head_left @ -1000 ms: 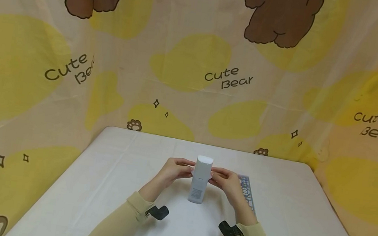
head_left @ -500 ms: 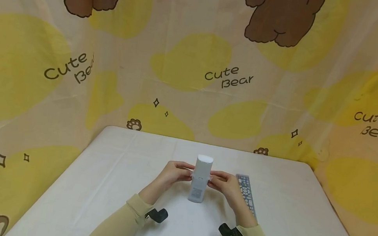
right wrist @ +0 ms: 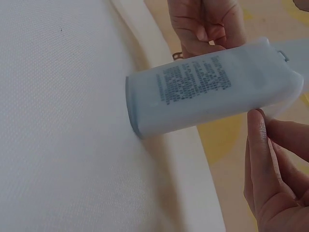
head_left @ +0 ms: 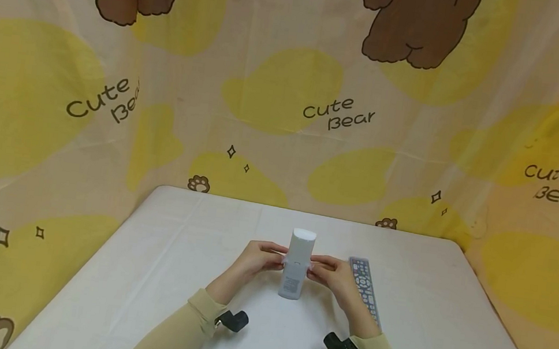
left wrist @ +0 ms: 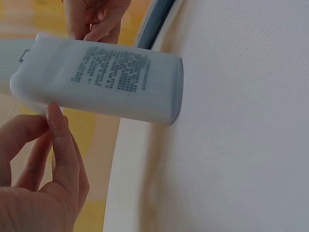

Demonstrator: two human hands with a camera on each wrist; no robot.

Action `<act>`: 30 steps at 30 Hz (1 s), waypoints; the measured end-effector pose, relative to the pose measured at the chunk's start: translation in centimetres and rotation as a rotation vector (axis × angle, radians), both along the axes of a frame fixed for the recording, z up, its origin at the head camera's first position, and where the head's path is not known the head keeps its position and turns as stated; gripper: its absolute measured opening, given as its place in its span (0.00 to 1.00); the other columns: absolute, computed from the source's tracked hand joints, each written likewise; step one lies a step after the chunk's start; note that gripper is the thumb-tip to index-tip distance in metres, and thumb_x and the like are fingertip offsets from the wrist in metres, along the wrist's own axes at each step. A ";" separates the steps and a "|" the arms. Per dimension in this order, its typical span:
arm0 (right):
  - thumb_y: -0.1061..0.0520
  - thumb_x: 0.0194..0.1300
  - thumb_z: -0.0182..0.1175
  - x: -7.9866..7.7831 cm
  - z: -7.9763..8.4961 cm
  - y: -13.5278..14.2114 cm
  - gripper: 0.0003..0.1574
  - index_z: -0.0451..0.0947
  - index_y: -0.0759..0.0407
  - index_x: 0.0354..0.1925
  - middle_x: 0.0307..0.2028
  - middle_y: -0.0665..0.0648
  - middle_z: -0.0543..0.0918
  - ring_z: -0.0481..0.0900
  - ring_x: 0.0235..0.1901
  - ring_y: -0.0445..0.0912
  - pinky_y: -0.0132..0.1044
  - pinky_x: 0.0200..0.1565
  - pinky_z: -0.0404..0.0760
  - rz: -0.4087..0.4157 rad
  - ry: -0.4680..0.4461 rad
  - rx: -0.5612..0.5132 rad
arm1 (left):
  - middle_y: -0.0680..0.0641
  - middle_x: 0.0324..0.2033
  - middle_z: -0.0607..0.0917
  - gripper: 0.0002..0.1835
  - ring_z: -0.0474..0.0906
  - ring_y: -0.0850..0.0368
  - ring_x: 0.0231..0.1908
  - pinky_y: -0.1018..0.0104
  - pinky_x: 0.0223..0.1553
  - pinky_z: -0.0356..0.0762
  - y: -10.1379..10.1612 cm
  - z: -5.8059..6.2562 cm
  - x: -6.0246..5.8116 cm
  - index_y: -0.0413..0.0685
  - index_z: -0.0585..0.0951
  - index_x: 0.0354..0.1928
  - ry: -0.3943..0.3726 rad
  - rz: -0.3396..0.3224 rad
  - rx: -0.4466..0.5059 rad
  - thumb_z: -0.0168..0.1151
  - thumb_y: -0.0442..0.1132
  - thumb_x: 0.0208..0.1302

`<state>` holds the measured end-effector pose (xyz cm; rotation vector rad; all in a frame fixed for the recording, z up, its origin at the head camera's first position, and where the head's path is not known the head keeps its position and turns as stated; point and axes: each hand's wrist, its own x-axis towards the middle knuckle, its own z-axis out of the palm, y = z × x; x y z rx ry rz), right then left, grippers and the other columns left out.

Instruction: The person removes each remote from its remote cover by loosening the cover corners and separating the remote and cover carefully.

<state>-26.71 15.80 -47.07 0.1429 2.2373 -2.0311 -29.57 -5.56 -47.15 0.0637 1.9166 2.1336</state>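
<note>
A white remote control (head_left: 302, 246) stands nearly upright over the white table, back side towards the head camera. Its lower part is wrapped in a translucent sleeve (left wrist: 58, 67), with printed text showing through. Above the sleeve's edge the remote's upper part (right wrist: 294, 55) is bare, and a small latch mark shows there. My left hand (head_left: 257, 255) pinches the sleeve's edge on the left side between thumb and fingers. Opposite it, my right hand (head_left: 334, 271) pinches the same edge on the right. The remote's front is hidden.
A grey remote with many buttons (head_left: 365, 287) lies on the table (head_left: 167, 277) right of the held one, partly behind the right forearm. A patterned cloth (head_left: 268, 91) hangs around the table's back and sides. Each wrist wears a black camera (head_left: 235, 320).
Both hands have slid slightly down along the remote, and the sleeve's upper edge has come down with them, baring more of its upper part. The grey remote lies still.
</note>
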 end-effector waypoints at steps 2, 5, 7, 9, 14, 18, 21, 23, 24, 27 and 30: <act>0.64 0.62 0.61 0.0 0.0 0.0 0.18 0.78 0.66 0.51 0.42 0.63 0.85 0.86 0.38 0.50 0.39 0.42 0.85 0.002 0.002 -0.004 | 0.43 0.33 0.86 0.15 0.81 0.60 0.24 0.65 0.36 0.85 0.0 0.0 0.0 0.29 0.81 0.47 -0.005 0.000 -0.001 0.61 0.24 0.56; 0.65 0.62 0.61 0.0 -0.1 0.0 0.18 0.77 0.67 0.51 0.41 0.64 0.85 0.86 0.37 0.50 0.39 0.41 0.85 0.005 0.009 -0.006 | 0.43 0.34 0.86 0.15 0.81 0.60 0.24 0.65 0.36 0.85 0.0 0.1 0.1 0.30 0.81 0.47 -0.009 0.000 -0.006 0.61 0.24 0.56; 0.64 0.62 0.61 0.0 -0.1 0.0 0.18 0.78 0.67 0.51 0.41 0.63 0.85 0.86 0.37 0.50 0.39 0.41 0.85 0.003 0.003 -0.008 | 0.43 0.35 0.86 0.15 0.81 0.60 0.25 0.64 0.37 0.85 0.0 0.1 0.1 0.30 0.81 0.47 -0.006 -0.005 -0.018 0.61 0.24 0.56; 0.64 0.62 0.61 0.1 -0.2 0.0 0.18 0.77 0.67 0.51 0.41 0.63 0.85 0.86 0.36 0.49 0.39 0.41 0.85 0.003 -0.005 -0.008 | 0.43 0.36 0.86 0.15 0.81 0.60 0.26 0.64 0.37 0.85 -0.1 0.1 0.2 0.30 0.81 0.48 -0.003 -0.009 -0.034 0.61 0.25 0.57; 0.66 0.62 0.60 0.3 -0.3 -0.1 0.18 0.76 0.69 0.51 0.41 0.64 0.85 0.86 0.36 0.48 0.41 0.42 0.85 0.014 -0.010 -0.019 | 0.44 0.36 0.86 0.16 0.81 0.60 0.26 0.64 0.37 0.84 -0.2 0.0 0.3 0.31 0.81 0.48 -0.009 -0.013 -0.052 0.62 0.26 0.56; 0.67 0.62 0.60 0.4 -0.2 -0.1 0.19 0.75 0.72 0.52 0.41 0.65 0.85 0.85 0.36 0.48 0.40 0.42 0.85 0.029 0.004 -0.038 | 0.44 0.35 0.86 0.15 0.81 0.59 0.26 0.65 0.36 0.84 -0.1 -0.3 0.1 0.32 0.81 0.47 -0.022 -0.004 -0.052 0.62 0.25 0.56; 0.67 0.62 0.59 0.5 -0.2 -0.1 0.20 0.74 0.74 0.53 0.41 0.65 0.85 0.85 0.35 0.47 0.39 0.42 0.85 0.044 0.018 -0.049 | 0.44 0.35 0.86 0.14 0.82 0.59 0.27 0.65 0.36 0.85 0.0 -0.5 0.0 0.33 0.82 0.46 -0.030 0.002 -0.063 0.63 0.26 0.55; 0.68 0.62 0.59 0.5 -0.2 -0.1 0.20 0.74 0.74 0.53 0.41 0.65 0.85 0.85 0.35 0.46 0.39 0.42 0.85 0.052 0.022 -0.057 | 0.44 0.35 0.86 0.14 0.82 0.58 0.27 0.65 0.36 0.85 0.0 -0.6 -0.1 0.34 0.82 0.46 -0.036 0.005 -0.069 0.63 0.26 0.55; 0.68 0.62 0.59 0.5 -0.2 -0.1 0.20 0.73 0.74 0.53 0.41 0.64 0.85 0.85 0.35 0.46 0.38 0.42 0.85 0.054 0.020 -0.061 | 0.43 0.35 0.86 0.14 0.82 0.58 0.27 0.65 0.36 0.85 0.0 -0.6 -0.1 0.34 0.82 0.46 -0.038 0.005 -0.069 0.63 0.25 0.55; 0.68 0.62 0.59 0.4 -0.3 -0.1 0.20 0.74 0.75 0.52 0.40 0.64 0.85 0.85 0.35 0.46 0.38 0.42 0.85 0.055 0.018 -0.062 | 0.42 0.36 0.86 0.14 0.82 0.58 0.26 0.65 0.36 0.85 0.1 -0.6 -0.1 0.32 0.82 0.46 -0.032 0.001 -0.068 0.63 0.25 0.55; 0.68 0.62 0.59 0.4 -0.5 -0.2 0.19 0.74 0.74 0.52 0.40 0.65 0.85 0.85 0.35 0.46 0.39 0.42 0.85 0.046 0.016 -0.054 | 0.41 0.37 0.86 0.15 0.82 0.59 0.26 0.65 0.35 0.85 0.1 -0.7 -0.1 0.32 0.82 0.46 -0.039 0.000 -0.062 0.63 0.24 0.54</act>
